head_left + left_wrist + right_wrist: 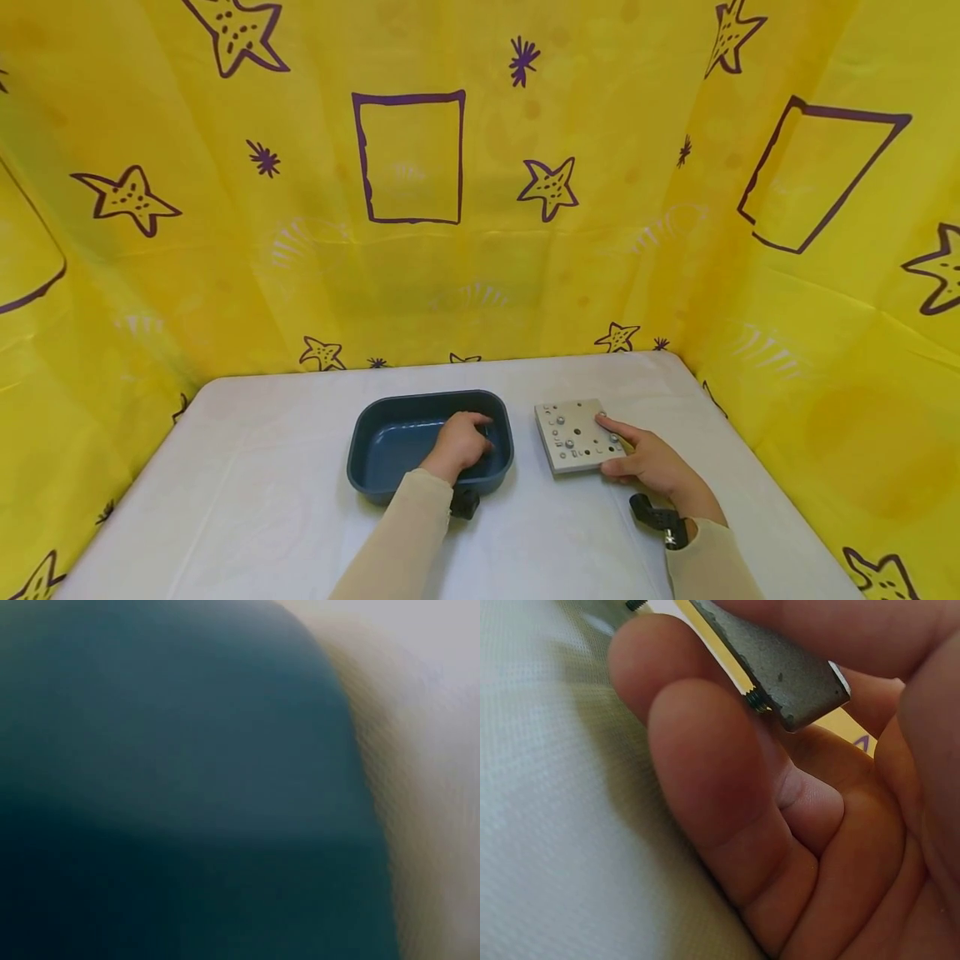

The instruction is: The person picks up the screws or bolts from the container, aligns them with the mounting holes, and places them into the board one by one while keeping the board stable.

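My left hand (457, 443) is down inside a dark blue rectangular dish (357, 442), at its right end. Its index finger points toward the right wall; whether anything lies between finger and thumb cannot be made out. In the left wrist view the blue dish wall (225, 735) fills most of the picture, blurred, and no fingers show. My right hand (660, 468) grips the right edge of a flat metal plate (581, 417) with holes and several screws in it. Seen from the right wrist, threaded screw ends (757, 699) stick out from the plate's underside.
A white cloth (247, 483) covers the table under the dish and plate. Yellow curtains (420, 292) with purple starfish drawings hang behind and at both sides. A black wrist mount (660, 518) sits on the right wrist, and another dark one (465, 503) by the left wrist.
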Available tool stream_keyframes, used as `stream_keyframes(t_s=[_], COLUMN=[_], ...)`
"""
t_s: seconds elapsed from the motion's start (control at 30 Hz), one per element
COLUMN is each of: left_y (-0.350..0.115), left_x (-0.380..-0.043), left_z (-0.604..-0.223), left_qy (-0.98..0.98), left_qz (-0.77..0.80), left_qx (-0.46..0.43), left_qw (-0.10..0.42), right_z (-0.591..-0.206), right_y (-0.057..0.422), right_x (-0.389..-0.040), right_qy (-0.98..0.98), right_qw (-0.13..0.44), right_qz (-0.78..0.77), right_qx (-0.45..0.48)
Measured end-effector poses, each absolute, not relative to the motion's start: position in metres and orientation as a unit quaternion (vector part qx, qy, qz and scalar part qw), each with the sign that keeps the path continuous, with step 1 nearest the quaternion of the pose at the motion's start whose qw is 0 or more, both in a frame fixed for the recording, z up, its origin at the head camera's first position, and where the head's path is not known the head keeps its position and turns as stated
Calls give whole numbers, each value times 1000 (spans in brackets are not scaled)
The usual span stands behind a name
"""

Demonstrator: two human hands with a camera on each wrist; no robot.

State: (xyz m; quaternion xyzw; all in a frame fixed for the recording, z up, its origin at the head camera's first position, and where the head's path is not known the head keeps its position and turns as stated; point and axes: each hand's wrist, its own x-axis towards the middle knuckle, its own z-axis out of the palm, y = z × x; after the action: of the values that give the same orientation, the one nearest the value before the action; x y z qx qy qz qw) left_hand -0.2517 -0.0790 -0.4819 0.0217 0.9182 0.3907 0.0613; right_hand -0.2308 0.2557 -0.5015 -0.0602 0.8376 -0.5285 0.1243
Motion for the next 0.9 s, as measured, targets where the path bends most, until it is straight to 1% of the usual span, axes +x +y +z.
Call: stream_keyframes(t_s=[0.17, 0.5, 0.7, 0.9], left_y=[-79, -73, -70, -70], left_x=[-252, -254, -251, -252], left_z=[-481, -484, -480, -483], left_qy=[926, 958, 963, 968], left_qz=[371, 275, 252, 230], left_qx=[30, 76, 90, 102], left_qw=[59, 24, 16, 3], right_z=[-502, -501, -502, -503], right_y=[256, 257, 258, 258], right_x=[-232, -231, -232, -232], right_qy=[837, 843, 837, 832], right_qw=[127, 126, 128, 134], right_qz=[-528, -519, -528, -534], right_qx=[-64, -70, -67, -64])
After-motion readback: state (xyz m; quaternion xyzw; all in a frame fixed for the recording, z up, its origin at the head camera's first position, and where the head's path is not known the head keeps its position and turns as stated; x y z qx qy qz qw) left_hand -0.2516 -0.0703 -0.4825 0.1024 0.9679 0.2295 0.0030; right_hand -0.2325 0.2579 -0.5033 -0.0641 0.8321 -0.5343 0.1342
